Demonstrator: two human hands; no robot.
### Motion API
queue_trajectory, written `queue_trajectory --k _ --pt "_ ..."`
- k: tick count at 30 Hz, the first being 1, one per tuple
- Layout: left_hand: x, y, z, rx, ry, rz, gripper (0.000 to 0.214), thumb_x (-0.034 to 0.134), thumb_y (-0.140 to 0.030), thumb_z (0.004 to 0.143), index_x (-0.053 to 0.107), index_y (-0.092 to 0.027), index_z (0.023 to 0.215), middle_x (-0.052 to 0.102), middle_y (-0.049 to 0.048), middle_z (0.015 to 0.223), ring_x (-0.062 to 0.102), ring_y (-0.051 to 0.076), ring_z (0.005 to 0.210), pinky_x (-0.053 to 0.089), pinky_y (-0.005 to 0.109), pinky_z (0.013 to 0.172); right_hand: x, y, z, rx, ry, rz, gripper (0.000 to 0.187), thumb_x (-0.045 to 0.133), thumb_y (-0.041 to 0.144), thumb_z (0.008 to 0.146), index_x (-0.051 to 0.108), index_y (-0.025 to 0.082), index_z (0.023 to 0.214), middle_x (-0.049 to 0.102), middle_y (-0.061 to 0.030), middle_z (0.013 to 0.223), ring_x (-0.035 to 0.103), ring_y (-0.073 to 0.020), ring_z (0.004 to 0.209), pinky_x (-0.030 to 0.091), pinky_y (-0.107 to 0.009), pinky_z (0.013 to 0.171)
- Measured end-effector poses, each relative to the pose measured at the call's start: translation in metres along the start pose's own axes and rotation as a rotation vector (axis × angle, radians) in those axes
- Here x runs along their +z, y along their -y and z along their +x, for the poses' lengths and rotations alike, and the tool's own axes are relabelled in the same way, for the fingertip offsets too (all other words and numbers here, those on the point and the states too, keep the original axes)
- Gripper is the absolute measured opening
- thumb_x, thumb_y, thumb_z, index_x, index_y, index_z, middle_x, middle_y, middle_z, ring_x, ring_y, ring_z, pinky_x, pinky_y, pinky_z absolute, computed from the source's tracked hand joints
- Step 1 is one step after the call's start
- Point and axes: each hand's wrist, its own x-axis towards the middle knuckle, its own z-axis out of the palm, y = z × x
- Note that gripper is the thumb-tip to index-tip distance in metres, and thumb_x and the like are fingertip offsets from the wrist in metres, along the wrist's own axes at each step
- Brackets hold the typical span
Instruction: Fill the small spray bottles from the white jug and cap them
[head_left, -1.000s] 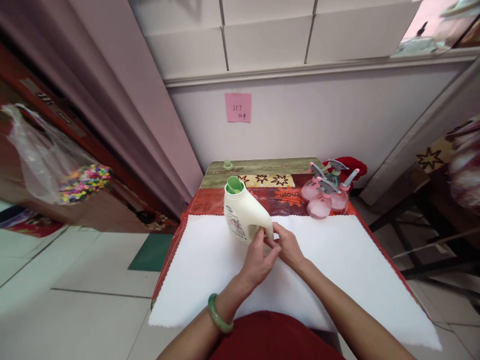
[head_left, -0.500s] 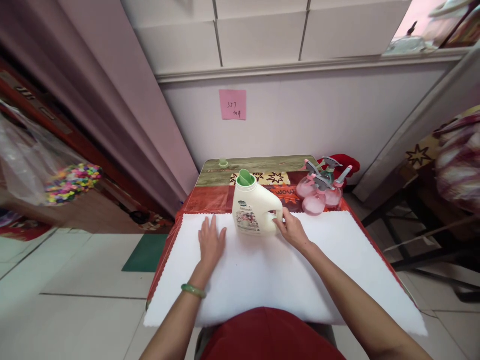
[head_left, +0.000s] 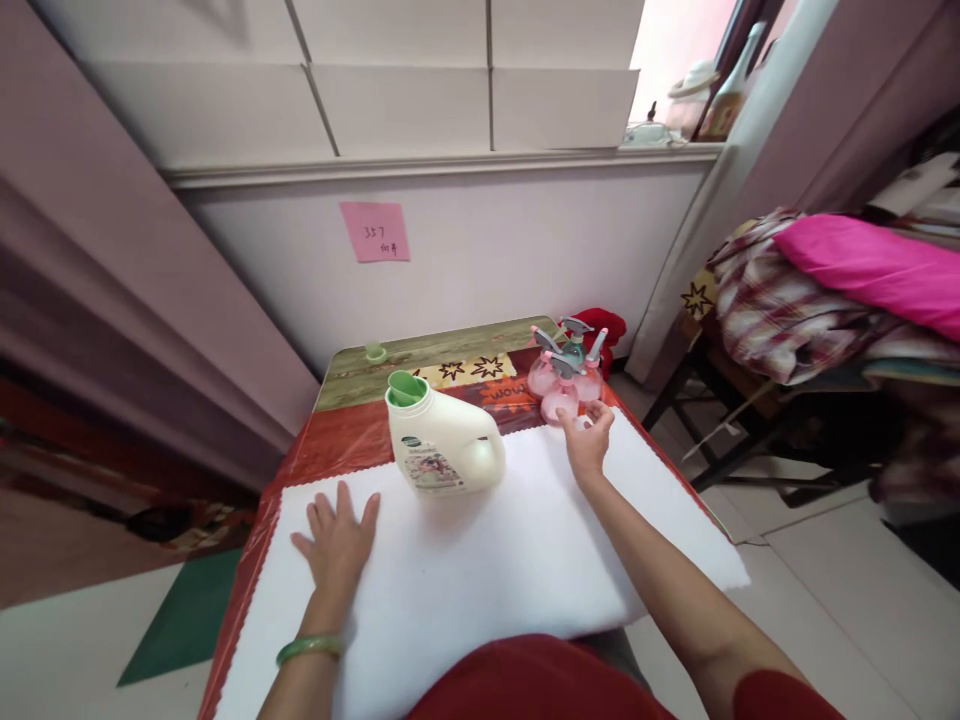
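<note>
A cream detergent jug (head_left: 442,447) with an open green spout stands upright on a white cloth (head_left: 480,570) that covers the small table. My left hand (head_left: 336,538) lies flat on the cloth, fingers spread, to the left of the jug and apart from it. My right hand (head_left: 588,440) reaches toward a cluster of pink spray bottles (head_left: 564,380) at the table's far right; its fingers are apart and hold nothing, close to the nearest bottle.
A small green cap (head_left: 375,351) sits at the table's far edge. A red patterned tablecloth (head_left: 341,435) shows beyond the white cloth. A pink note (head_left: 374,231) hangs on the wall. Piled bedding on a rack (head_left: 825,290) stands to the right.
My right hand let go of the jug's handle and moved right toward the spray bottles. My left hand slid left and lies flat on the cloth. The view swung to the right.
</note>
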Motion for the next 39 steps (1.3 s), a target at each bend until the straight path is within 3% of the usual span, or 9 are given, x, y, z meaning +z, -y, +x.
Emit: queue_trajectory --k 6,12,17,20,22,27,30,35,39 --pt "-0.009 -0.005 -0.007 -0.023 -0.100 -0.159 0.092 0.027 -0.068 0.100 0.035 0.000 0.161 0.027 0.0356 0.170 0.020 0.043 0.162 0.015 0.069 0.125 0.024 -0.013 0.028 0.123 0.046 -0.150 0.101 0.091 0.056 0.057 0.047 0.015 0.139 0.058 -0.0261 0.146 0.057 -0.0412 0.136 0.046 -0.049 0.112" --pt "-0.031 -0.027 -0.023 0.145 -0.156 -0.277 0.078 0.042 -0.062 0.099 0.048 -0.005 0.152 0.039 0.0307 0.165 0.030 0.038 0.160 0.032 0.056 0.125 0.043 -0.006 0.026 0.198 0.055 -0.201 0.104 0.093 0.049 0.056 0.047 0.013 0.143 0.057 -0.0296 0.149 0.055 -0.0454 0.139 0.042 -0.056 0.114" --pt "-0.069 -0.067 -0.043 0.398 -0.329 -0.468 0.061 0.059 -0.053 0.097 0.055 -0.017 0.147 0.053 0.0223 0.157 0.049 0.039 0.148 0.048 0.058 0.114 0.027 0.005 0.023 0.191 0.099 -0.155 0.093 0.086 0.049 0.064 0.051 0.012 0.142 0.061 -0.0277 0.146 0.061 -0.0436 0.133 0.046 -0.055 0.111" --pt "-0.094 -0.092 -0.058 0.540 -0.438 -0.514 0.053 0.065 -0.044 0.098 0.058 -0.019 0.144 0.064 0.0190 0.146 0.062 0.035 0.135 0.051 0.054 0.112 0.005 0.018 0.016 0.133 0.164 -0.093 0.093 0.086 0.054 0.063 0.054 0.020 0.144 0.066 -0.0182 0.145 0.063 -0.0389 0.132 0.049 -0.051 0.112" --pt "-0.109 -0.106 -0.067 0.607 -0.428 -0.565 0.047 0.067 -0.038 0.098 0.061 -0.019 0.141 0.073 0.0148 0.131 0.071 0.030 0.118 0.054 0.049 0.107 -0.013 0.032 0.010 0.076 0.234 -0.010 0.092 0.086 0.057 0.063 0.057 0.024 0.144 0.068 -0.0128 0.143 0.064 -0.0359 0.131 0.050 -0.048 0.111" --pt "-0.133 -0.143 -0.082 0.701 -0.156 -0.806 0.029 0.068 -0.035 0.098 0.072 -0.023 0.124 0.077 0.0082 0.116 0.073 0.025 0.110 0.055 0.041 0.101 -0.057 0.086 -0.011 -0.008 0.551 0.357 0.095 0.091 0.057 0.064 0.054 0.023 0.144 0.069 -0.0135 0.139 0.068 -0.0344 0.123 0.055 -0.049 0.104" --pt "-0.143 -0.170 -0.084 0.655 0.106 -0.981 0.028 0.069 -0.041 0.097 0.075 -0.022 0.118 0.078 0.0100 0.119 0.073 0.026 0.111 0.055 0.039 0.099 -0.074 0.115 -0.029 0.034 0.866 0.619 0.092 0.094 0.056 0.062 0.057 0.024 0.140 0.070 -0.0124 0.136 0.067 -0.0344 0.125 0.056 -0.047 0.104" --pt "-0.156 -0.214 -0.081 0.596 0.638 -1.353 0.042 0.077 -0.050 0.091 0.076 -0.019 0.119 0.078 0.0139 0.123 0.070 0.029 0.119 0.052 0.039 0.103 -0.074 0.129 -0.065 0.363 1.262 0.994 0.087 0.089 0.067 0.063 0.065 0.021 0.134 0.072 -0.0146 0.132 0.067 -0.0354 0.125 0.053 -0.050 0.108" --pt "-0.158 -0.227 -0.080 0.539 0.949 -1.462 0.051 0.081 -0.059 0.083 0.079 -0.016 0.111 0.079 0.0140 0.098 0.075 0.028 0.093 0.057 0.037 0.085 -0.062 0.122 -0.086 0.652 1.629 1.133 0.086 0.080 0.077 0.064 0.069 0.017 0.125 0.077 -0.0155 0.115 0.075 -0.0352 0.108 0.059 -0.055 0.095"
